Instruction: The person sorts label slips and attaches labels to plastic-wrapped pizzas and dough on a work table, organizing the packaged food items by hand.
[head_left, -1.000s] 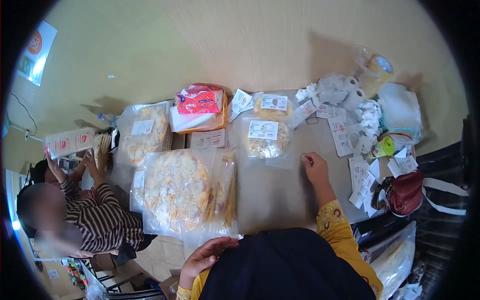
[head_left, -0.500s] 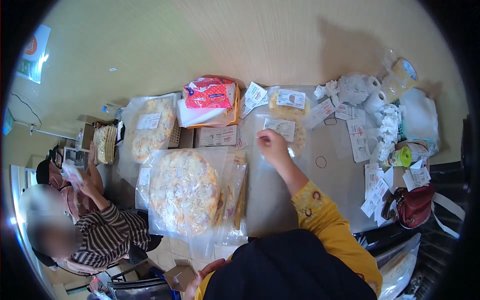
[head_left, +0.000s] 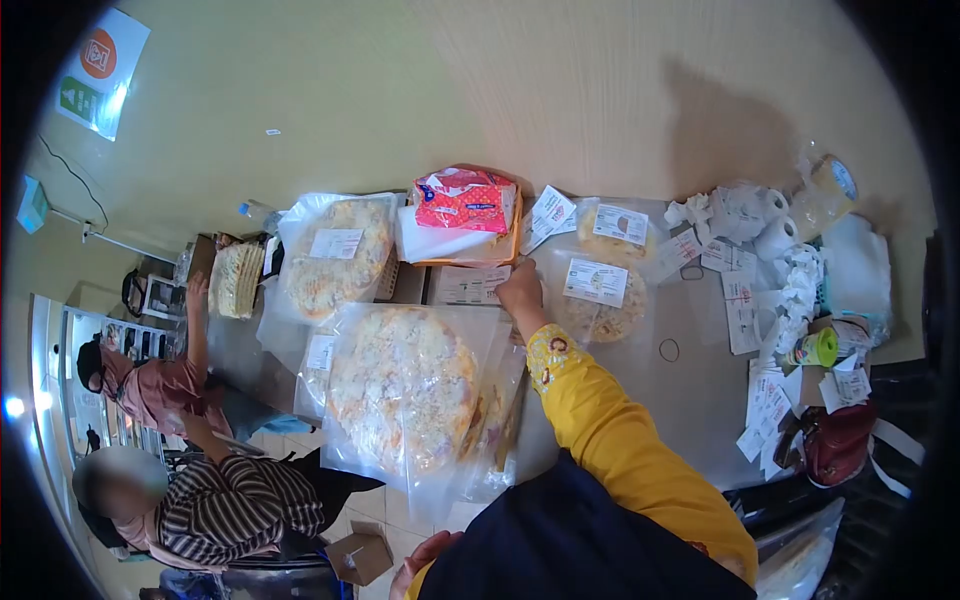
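My right hand [head_left: 521, 292], fingers curled together, is at the right end of a stack of printed paper labels [head_left: 470, 286]; its fingertips are partly hidden. Just right of it lies a small bagged pizza [head_left: 605, 318] with a label on top, and behind that another small bagged pizza [head_left: 612, 245]. Low by my body is my left hand [head_left: 425, 556], partly cut off by my dark clothing, fingers loosely extended with nothing visible in them. Large bagged pizzas [head_left: 400, 385] are stacked left of my right forearm, and another large bagged pizza [head_left: 338, 255] lies behind them.
An orange basket [head_left: 520, 225] holds a red tissue pack [head_left: 465, 200]. Loose labels [head_left: 740, 310], paper rolls [head_left: 775, 240], tape [head_left: 835, 185] and a red bag [head_left: 838, 445] crowd the right side. Two people work at left, near stacked flat packs [head_left: 238, 280].
My right hand has moved left from over the small bagged pizza to the label stack. The view has shifted, bringing a second person at left more into sight.
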